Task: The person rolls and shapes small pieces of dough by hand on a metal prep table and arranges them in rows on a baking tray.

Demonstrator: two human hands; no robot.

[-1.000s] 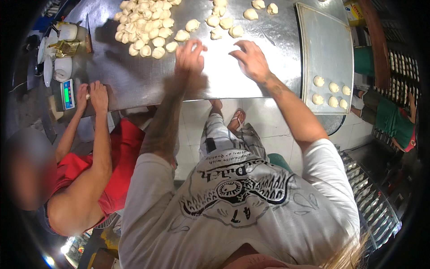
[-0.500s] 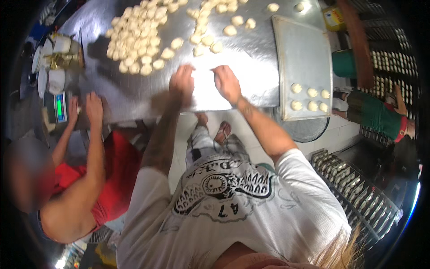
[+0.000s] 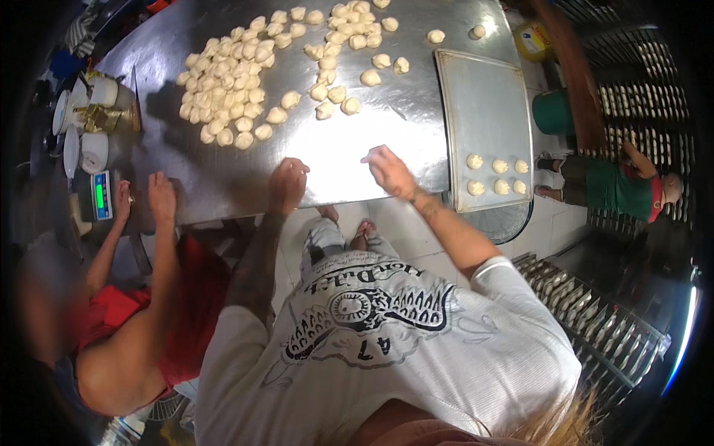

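Dough balls [image 3: 227,85] lie on the steel table [image 3: 320,167], in a larger cluster at left and a smaller one right of it, a few apart. Six dough pieces [image 3: 500,186] sit in two rows at the near end of the metal tray [image 3: 483,111], to the right.

Hands: left hand [image 3: 288,183] is at the table's near edge, fingers curled in; right hand [image 3: 392,172] is over the bright bare steel, fingers bent, well apart from the left. Cannot tell whether either palm hides anything; no dough shows in them.

Risks (judgement):
1. Tray's near end appears to jut past the table edge, with all six pieces on it; a knock from the right forearm [image 3: 439,212] could tip or shift it.
2. Clustered balls touch; soft dough could stick together and tear when parted.
3. Bare steel could grip or slip under dough, depending on flour or oil, which cannot be made out.
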